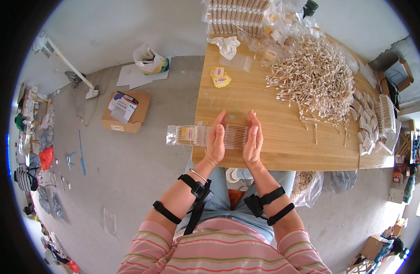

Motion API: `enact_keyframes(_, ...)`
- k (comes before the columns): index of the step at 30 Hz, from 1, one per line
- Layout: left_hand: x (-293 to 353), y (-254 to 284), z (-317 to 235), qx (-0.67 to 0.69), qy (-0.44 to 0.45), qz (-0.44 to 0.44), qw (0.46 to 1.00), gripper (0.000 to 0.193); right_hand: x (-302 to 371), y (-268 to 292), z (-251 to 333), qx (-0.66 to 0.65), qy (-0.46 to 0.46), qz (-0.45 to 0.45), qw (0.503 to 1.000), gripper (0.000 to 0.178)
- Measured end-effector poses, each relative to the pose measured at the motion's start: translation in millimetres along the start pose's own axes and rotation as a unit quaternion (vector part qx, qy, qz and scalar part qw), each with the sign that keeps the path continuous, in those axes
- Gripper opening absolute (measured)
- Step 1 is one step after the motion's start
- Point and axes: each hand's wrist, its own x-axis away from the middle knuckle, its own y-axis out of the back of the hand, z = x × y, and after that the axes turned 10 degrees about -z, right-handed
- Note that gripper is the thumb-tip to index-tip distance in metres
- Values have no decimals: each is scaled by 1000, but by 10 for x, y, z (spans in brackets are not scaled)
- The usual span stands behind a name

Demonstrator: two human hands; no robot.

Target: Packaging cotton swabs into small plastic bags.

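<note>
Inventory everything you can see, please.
Table: one, brown, centre right
Swab heap: one, tan, table's right
Swab row: one, tan, table's near left
Swab packet: one, clear and yellow, left of row
Swab stack: one, brown, table's far edge
Cards: several, yellow, table's far left
Tissue: one, white, beyond cards
Packs: many, white, right of heap
Box: one, brown, floor left
Bag: one, white and green, beyond box
Clutter: uncountable, mixed, room's edges
Left hand, right hand: two, bare, flanking row

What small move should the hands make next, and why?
I'd probably bring the left hand and right hand gently together to even up the cotton swabs between them: the palms face each other on either side, and the swabs lie side by side, running from palm toward palm.
</note>
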Motion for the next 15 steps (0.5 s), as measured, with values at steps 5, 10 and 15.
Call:
enact_keyframes(5,39,-6,-25,1,42,-12,999,80,68,58,34,68,36,8,997,60)
enact_keyframes(10,27,3,-11,-34,1,-24,999,75,239,84,129,365,159,187,898,86)
enact_keyframes(15,28,-38,-9,-18,12,-14,1000,76,244,4,136,436,185,213,855,92)
